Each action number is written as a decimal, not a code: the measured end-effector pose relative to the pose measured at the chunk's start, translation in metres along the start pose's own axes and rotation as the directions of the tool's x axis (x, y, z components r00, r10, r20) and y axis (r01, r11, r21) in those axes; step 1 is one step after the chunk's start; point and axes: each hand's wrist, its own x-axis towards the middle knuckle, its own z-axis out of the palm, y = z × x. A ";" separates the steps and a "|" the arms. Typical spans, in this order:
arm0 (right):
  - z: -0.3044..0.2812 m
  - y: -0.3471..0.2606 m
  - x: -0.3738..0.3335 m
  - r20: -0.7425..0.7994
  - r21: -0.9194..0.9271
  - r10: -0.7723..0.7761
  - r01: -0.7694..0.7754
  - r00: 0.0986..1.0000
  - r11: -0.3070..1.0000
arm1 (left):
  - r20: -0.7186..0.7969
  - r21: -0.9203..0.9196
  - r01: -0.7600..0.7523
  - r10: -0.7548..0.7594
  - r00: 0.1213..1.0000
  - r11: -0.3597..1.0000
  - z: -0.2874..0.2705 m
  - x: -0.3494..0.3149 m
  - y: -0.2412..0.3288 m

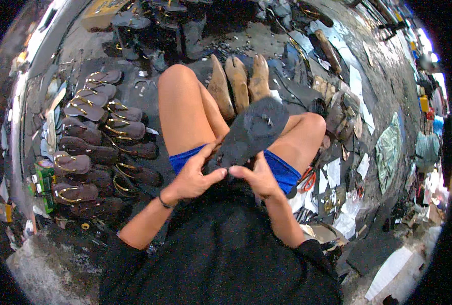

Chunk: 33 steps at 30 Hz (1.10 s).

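A black sandal sole (254, 124) is held above my lap, its broad end pointing away and to the right. Scuffs and pale specks mark its dark, rough face. My left hand (194, 175) grips the left edge of its near end. On the opposite edge, my right hand (259, 178) grips the same end. Both thumbs meet at the near tip, while most fingers are hidden underneath. Beyond the sole, several wooden shoe lasts (237, 81) stand between my knees.
Rows of dark sandals with gold straps (87, 104) lie on the left, beside a green container (46, 185). Red-handled scissors (307, 180) and white scraps (333, 173) are by my right thigh. A crumpled greenish plastic sheet (389, 152) lies farther right. Dark footwear pieces (129, 20) fill the far side.
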 end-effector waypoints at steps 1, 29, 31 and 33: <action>0.003 0.017 0.005 -0.025 0.011 -0.006 0.006 1.000 1.000 | -0.062 0.032 0.016 -0.014 0.998 0.999 0.006 -0.002 -0.010; -0.117 -0.054 0.070 -0.438 -0.496 -0.304 0.054 0.846 0.866 | -0.100 -0.912 -0.133 0.105 0.989 0.389 -0.064 0.124 0.067; -0.155 -0.011 0.123 -0.504 -0.827 -0.542 -0.195 0.673 0.527 | 0.075 -0.905 -0.056 0.289 0.954 0.422 -0.048 0.129 0.058; -0.155 -0.028 0.135 -0.417 -0.851 -0.564 -0.087 0.713 0.519 | -0.012 -0.890 -0.060 0.108 0.994 0.453 -0.020 0.123 0.068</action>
